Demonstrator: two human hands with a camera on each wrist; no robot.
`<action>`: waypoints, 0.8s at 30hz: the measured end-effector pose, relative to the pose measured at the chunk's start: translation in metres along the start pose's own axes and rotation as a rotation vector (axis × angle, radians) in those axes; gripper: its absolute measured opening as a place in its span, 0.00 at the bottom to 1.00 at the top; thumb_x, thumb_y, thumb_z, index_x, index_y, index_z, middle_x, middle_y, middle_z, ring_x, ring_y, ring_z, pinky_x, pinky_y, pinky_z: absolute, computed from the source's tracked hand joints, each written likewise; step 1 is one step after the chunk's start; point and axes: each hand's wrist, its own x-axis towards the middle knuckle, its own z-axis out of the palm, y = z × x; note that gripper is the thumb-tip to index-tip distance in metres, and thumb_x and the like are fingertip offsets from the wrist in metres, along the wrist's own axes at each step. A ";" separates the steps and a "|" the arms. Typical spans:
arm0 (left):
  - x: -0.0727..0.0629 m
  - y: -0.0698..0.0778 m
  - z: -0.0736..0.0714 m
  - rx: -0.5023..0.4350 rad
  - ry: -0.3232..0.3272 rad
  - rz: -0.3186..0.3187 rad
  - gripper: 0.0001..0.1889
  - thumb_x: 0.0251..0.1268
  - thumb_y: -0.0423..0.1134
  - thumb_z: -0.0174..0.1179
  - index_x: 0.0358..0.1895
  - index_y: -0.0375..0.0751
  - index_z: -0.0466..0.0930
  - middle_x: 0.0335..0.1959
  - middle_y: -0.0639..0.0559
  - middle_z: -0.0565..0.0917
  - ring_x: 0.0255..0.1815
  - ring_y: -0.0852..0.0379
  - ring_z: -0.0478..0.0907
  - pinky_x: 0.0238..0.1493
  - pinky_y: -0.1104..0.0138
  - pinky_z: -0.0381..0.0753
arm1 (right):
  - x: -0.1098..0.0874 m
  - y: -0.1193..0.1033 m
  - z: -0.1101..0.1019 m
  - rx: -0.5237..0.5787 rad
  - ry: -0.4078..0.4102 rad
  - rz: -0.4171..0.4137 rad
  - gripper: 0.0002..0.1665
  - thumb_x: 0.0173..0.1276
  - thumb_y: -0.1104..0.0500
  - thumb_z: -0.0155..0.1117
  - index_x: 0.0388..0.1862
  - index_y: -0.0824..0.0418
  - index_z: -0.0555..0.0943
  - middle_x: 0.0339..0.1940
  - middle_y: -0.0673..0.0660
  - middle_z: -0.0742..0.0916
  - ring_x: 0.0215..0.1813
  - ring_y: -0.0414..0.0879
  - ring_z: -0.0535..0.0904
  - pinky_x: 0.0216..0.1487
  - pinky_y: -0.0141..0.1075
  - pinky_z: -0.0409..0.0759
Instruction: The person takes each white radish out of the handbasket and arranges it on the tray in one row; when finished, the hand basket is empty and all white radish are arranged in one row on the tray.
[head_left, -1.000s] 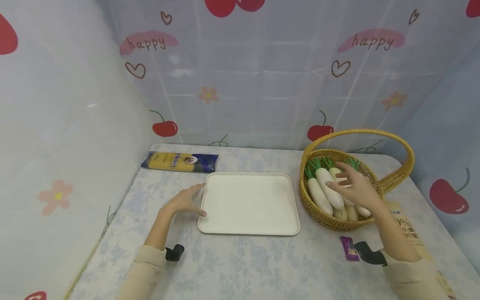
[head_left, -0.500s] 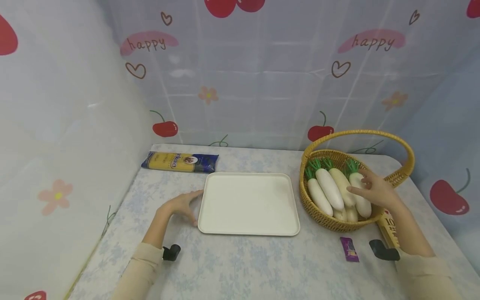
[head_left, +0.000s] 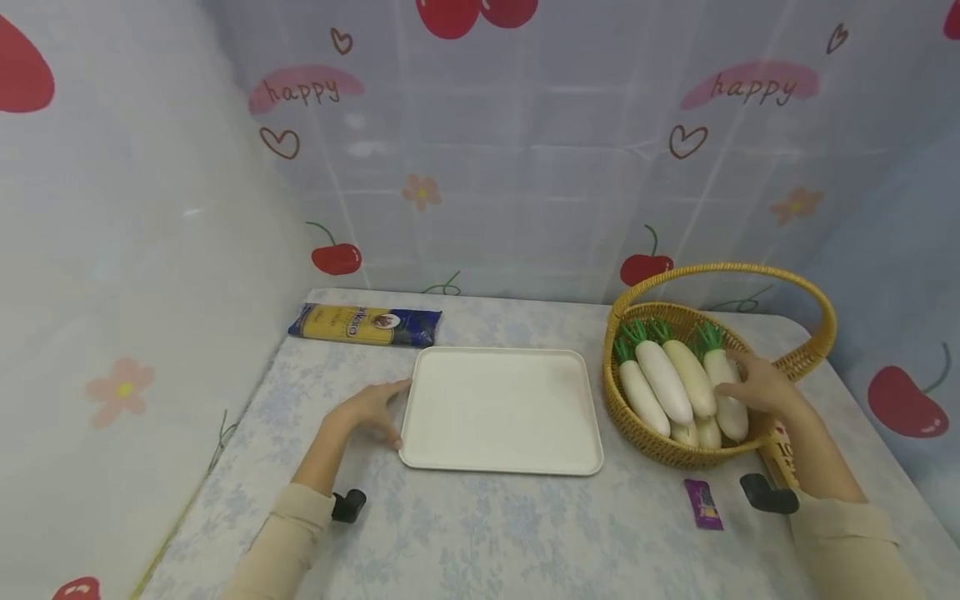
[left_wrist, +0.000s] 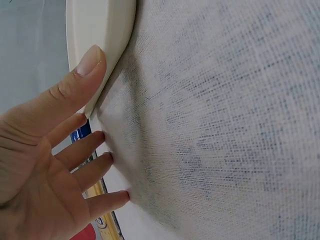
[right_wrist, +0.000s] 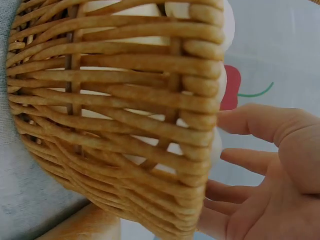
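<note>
Beside the left edge of a white tray (head_left: 502,408) is my left hand (head_left: 371,408), its fingers spread and its thumb by the near corner. The left wrist view shows the thumb against the tray's rim (left_wrist: 100,30), the other fingers extended. At the right, a wicker basket (head_left: 637,435) with a tall handle holds several white radishes with green tops. My right hand (head_left: 767,385) reaches over the basket's right rim, thumb and fingers at the rightmost radish (head_left: 729,407). In the right wrist view the fingers look loosely extended, their tips partly hidden behind the basket wall.
A blue and yellow pasta packet (head_left: 363,325) lies behind the tray at the left. A small purple packet (head_left: 703,504) is in front of the basket. Part of a yellowish package (head_left: 780,457) shows under the right forearm. Printed curtains stand behind and at the sides.
My right hand has moved right from above the middle radishes and down to the rightmost one. The left hand's thumb has drawn back from over the tray to its edge.
</note>
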 end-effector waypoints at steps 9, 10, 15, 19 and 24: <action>0.004 0.005 -0.002 0.001 -0.022 -0.057 0.63 0.26 0.39 0.81 0.74 0.45 0.53 0.73 0.39 0.56 0.72 0.36 0.52 0.68 0.42 0.56 | 0.000 0.012 0.005 0.115 -0.027 0.032 0.50 0.68 0.53 0.57 0.68 0.84 0.40 0.62 0.89 0.56 0.61 0.82 0.54 0.57 0.69 0.62; 0.004 0.005 -0.002 0.000 -0.023 -0.060 0.63 0.26 0.39 0.81 0.74 0.45 0.52 0.73 0.39 0.56 0.72 0.36 0.52 0.68 0.42 0.56 | 0.000 0.011 0.005 0.118 -0.025 0.039 0.51 0.68 0.52 0.56 0.68 0.83 0.40 0.62 0.89 0.55 0.62 0.82 0.53 0.58 0.69 0.61; 0.003 0.006 -0.002 0.004 -0.023 -0.053 0.62 0.26 0.38 0.81 0.74 0.45 0.52 0.73 0.38 0.56 0.72 0.36 0.52 0.68 0.42 0.56 | -0.004 0.009 0.003 0.151 -0.005 0.081 0.54 0.69 0.49 0.55 0.69 0.82 0.34 0.63 0.89 0.53 0.61 0.82 0.53 0.58 0.68 0.62; 0.003 0.006 -0.002 0.001 -0.026 -0.045 0.62 0.27 0.38 0.80 0.74 0.44 0.52 0.73 0.38 0.56 0.72 0.37 0.52 0.68 0.42 0.56 | -0.006 0.009 -0.001 0.159 0.024 0.102 0.54 0.69 0.48 0.55 0.69 0.80 0.34 0.61 0.89 0.55 0.60 0.81 0.56 0.54 0.66 0.68; 0.002 0.006 -0.002 -0.004 -0.031 -0.044 0.62 0.27 0.38 0.80 0.74 0.43 0.52 0.73 0.38 0.56 0.72 0.37 0.51 0.69 0.43 0.55 | -0.007 0.007 -0.007 0.202 0.039 0.121 0.54 0.69 0.50 0.56 0.70 0.78 0.34 0.59 0.90 0.59 0.57 0.80 0.63 0.47 0.57 0.79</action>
